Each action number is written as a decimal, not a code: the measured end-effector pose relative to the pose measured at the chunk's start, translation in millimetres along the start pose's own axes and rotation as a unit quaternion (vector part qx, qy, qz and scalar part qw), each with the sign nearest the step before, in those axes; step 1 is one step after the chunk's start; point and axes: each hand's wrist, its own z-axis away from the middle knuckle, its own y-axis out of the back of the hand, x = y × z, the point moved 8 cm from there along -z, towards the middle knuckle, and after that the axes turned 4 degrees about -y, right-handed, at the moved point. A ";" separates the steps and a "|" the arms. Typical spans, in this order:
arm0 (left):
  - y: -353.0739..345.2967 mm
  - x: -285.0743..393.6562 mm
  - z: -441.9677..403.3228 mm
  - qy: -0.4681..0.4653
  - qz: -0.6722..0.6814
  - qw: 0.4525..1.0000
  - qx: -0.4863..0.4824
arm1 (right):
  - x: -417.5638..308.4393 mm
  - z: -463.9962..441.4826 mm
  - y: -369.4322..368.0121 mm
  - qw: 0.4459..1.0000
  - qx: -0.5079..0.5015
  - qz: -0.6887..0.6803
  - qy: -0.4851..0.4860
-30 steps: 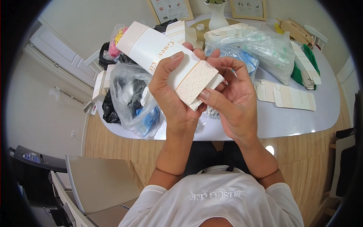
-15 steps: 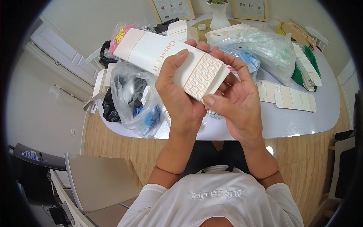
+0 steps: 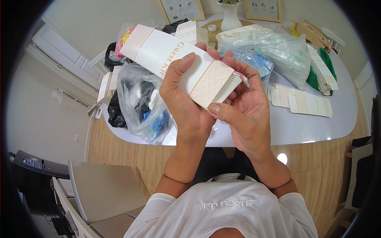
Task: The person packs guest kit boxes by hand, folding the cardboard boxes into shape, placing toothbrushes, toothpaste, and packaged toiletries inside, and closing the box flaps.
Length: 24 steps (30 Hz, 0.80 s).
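A white and beige cardboard box point(image 3: 161, 51) printed "Guest Kit" is held up above the table, tilted, its patterned end towards me. My left hand point(image 3: 185, 93) is wrapped round its middle, thumb across the printed face and fingertips showing over the far edge. My right hand point(image 3: 250, 107) is at the near end, its thumb pressing the lower corner and its fingers curled behind the end. That end shows a plain white panel; whether it is fully closed I cannot tell. Something small and reddish shows behind the box near my right fingers.
On the white table point(image 3: 337, 119) lie flat boxes point(image 3: 309, 103) at right. A clear bag point(image 3: 135, 95) of wrapped items stands at left, a large plastic bag point(image 3: 283, 55) at back right. Behind are a white vase point(image 3: 231, 18) and stacked boxes point(image 3: 321, 71).
The box has turned slightly in my hands, showing more of its end panel. My right hand and thumb have shifted a little to the left.
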 end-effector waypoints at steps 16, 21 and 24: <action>-5.5 -3.8 12.4 0.049 0.048 0.996 -0.059 | -0.6 6.4 16.5 0.996 0.049 0.005 0.080; -3.9 -8.4 11.7 0.052 0.041 0.996 -0.065 | 2.0 6.5 18.6 0.995 0.072 0.010 0.070; -2.6 -6.1 9.0 0.021 0.039 0.997 -0.067 | 5.8 4.4 22.0 0.996 0.072 -0.004 0.049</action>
